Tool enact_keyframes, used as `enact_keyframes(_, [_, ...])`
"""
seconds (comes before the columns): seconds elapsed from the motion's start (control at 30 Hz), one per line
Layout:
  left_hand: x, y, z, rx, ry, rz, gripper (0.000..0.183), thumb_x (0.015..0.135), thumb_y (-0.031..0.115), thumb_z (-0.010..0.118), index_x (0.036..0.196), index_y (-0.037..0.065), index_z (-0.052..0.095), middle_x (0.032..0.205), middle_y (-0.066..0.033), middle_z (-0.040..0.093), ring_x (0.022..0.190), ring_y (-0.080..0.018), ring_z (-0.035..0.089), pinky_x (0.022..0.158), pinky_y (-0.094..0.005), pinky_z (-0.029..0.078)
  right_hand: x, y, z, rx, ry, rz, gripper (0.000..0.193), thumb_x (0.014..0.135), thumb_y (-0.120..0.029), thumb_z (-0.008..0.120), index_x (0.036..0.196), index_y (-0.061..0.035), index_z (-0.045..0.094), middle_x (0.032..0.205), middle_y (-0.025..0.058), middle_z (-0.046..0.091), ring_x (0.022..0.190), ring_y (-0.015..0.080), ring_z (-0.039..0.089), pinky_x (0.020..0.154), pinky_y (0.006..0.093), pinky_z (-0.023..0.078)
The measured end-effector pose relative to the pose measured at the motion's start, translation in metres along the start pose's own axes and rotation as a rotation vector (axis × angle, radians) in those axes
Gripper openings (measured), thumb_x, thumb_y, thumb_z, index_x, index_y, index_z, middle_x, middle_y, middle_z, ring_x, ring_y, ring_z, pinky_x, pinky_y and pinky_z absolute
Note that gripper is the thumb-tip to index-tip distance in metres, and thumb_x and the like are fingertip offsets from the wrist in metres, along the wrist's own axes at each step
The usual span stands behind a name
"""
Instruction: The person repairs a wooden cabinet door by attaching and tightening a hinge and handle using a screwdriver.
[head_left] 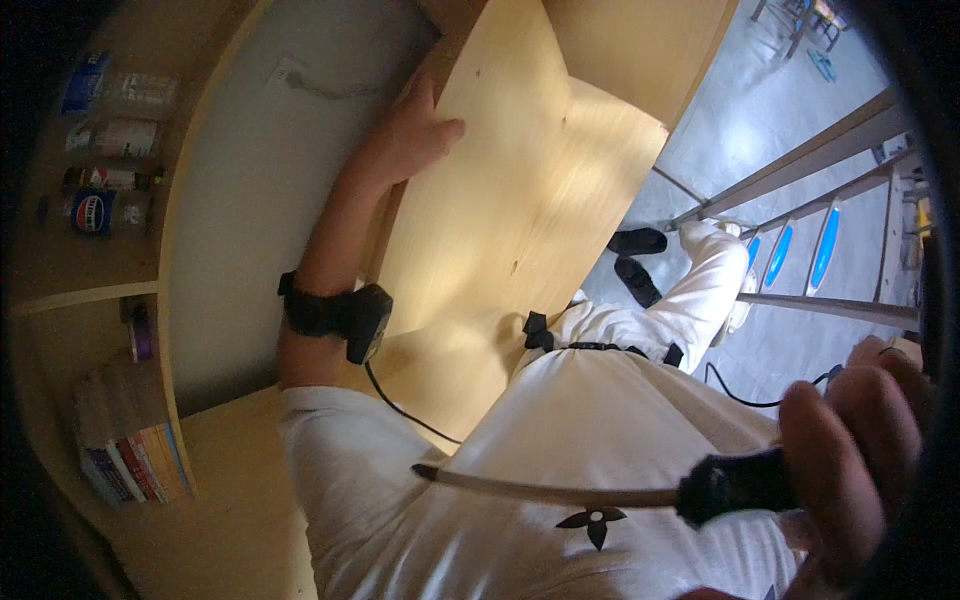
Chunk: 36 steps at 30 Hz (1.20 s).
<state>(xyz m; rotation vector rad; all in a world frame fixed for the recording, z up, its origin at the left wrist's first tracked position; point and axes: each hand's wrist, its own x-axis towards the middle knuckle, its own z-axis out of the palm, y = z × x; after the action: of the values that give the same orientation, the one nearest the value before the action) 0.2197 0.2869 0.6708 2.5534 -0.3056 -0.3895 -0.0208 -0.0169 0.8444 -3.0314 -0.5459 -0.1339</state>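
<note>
My right hand is close up at the right, its fingers wrapped round the black handle of a screwdriver. The long, thin shaft points left across my shirt, with a dark tip. My left hand grips the left edge of a pale wooden panel, thumb over its face and the other fingers partly hidden behind the edge. Lengthwise the panel slants across the middle, against another pale wood surface at the top. A black strapped device sits on my left forearm, with a cable running from it.
At the left, a wooden shelf unit holds several plastic bottles and a row of books. A grey wall lies behind my left arm. Right of my legs stands a ladder with blue parts; black slippers lie on the floor.
</note>
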Motion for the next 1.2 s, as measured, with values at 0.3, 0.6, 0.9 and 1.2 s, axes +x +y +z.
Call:
enact_keyframes(0.3, [-0.022,0.009,-0.010,-0.099,-0.065,0.080,0.073,0.080,0.014,0.055,0.140,0.000,0.017,0.136,-0.0215,0.037,0.124,-0.0289,0.039,0.103,-0.0371,0.030,0.027,0.005,0.027,0.007,0.257,-0.333,0.020,0.084,-0.025,0.056,0.093,-0.0076,0.059,0.058,-0.0001,0.045,0.048,0.0146,0.047,0.047,0.0271,0.033])
enact_keyframes(0.6, [-0.075,-0.013,-0.018,-0.153,-0.030,-0.031,0.069,0.080,0.011,0.055,0.141,0.006,0.022,0.137,-0.0208,0.037,0.125,-0.0297,0.038,0.102,-0.0378,0.032,0.109,0.061,0.210,0.895,-0.070,0.197,0.043,0.077,-0.032,0.073,0.056,-0.0040,0.048,0.051,-0.0015,0.043,0.048,0.0105,0.037,0.046,0.0299,0.033])
enact_keyframes(0.9, [-0.101,0.065,0.018,-0.466,-0.116,0.381,0.065,0.081,0.001,0.053,0.140,0.012,0.026,0.132,-0.0173,0.041,0.112,-0.0245,0.048,0.087,-0.0339,0.046,0.131,0.029,0.163,1.531,-0.055,0.469,0.043,0.086,-0.036,0.061,0.094,0.0062,0.059,0.077,0.0123,0.064,0.070,0.0179,0.066,0.040,0.0225,0.040])
enact_keyframes(1.2, [-0.012,-0.103,0.155,-0.387,-0.167,-0.116,0.051,0.083,0.026,0.056,0.125,0.001,0.045,0.118,-0.0194,0.054,0.101,-0.0265,0.056,0.089,-0.0351,0.044,0.085,0.075,0.215,0.971,0.042,0.718,0.028,0.071,-0.024,0.072,0.061,-0.0025,0.057,0.055,-0.0005,0.051,0.044,0.0076,0.045,0.040,0.0245,0.032])
